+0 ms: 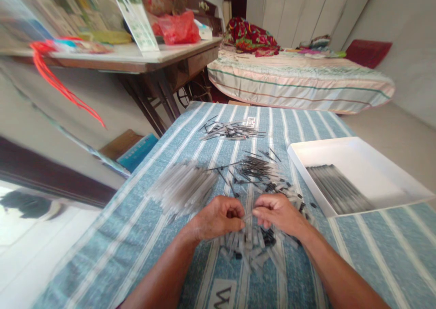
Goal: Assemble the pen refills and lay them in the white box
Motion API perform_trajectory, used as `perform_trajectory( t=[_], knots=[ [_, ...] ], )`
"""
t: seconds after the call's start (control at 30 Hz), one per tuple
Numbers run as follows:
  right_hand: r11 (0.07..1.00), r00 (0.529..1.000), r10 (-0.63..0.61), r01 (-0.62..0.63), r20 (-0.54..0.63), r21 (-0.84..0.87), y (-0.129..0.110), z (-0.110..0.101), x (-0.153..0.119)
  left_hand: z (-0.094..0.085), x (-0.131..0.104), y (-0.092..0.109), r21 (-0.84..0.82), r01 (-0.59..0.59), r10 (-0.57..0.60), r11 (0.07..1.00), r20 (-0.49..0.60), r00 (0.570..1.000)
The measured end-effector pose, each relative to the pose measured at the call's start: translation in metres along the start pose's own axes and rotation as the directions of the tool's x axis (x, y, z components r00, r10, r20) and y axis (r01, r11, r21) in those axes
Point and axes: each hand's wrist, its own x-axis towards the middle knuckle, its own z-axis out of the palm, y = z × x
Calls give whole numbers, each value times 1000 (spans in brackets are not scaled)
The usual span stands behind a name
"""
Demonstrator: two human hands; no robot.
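Observation:
My left hand point(220, 218) and my right hand point(281, 213) are close together above the striped cloth, both with pinched fingers. Between their fingertips runs a thin, pale translucent pen part point(248, 216), mostly covered by the fingers. Under and around the hands lie loose translucent pen caps point(254, 257) and small black pieces point(269, 236). Left of my left hand is a heap of frosted pen barrels point(185, 186). Dark thin refills point(257, 166) lie in a bunch just beyond the hands.
An open white box point(381, 173) at the right holds a row of dark-filled pens point(337, 186). More thin refills point(231, 129) lie toward the far edge of the cloth point(163, 263). A sewing table point(184, 55) stands at the back left and a bed point(299, 77) behind.

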Motion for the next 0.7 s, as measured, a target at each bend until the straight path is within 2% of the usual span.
perform_trajectory(
  t=[0.13,0.27,0.47,0.6,0.7],
  knots=[
    [999,999,32,-32,3,-7,-2,0,0,1,1,-1,7,4,-4,1000,12,1000],
    [1000,1000,10,-10,-9,-21,-6,1,-2,1,1,-3,54,-9,9,998,8,1000],
    [994,997,65,-69,-43,-80,-7,4,0,6,2,-8,242,-29,41,970,-44,998],
    [988,989,107,-117,-97,-103,-7,6,1,9,3,-8,419,-42,95,907,-105,990],
    [983,982,134,-148,-135,-106,-6,7,2,12,2,-5,592,-82,193,802,-126,973]
  ],
)
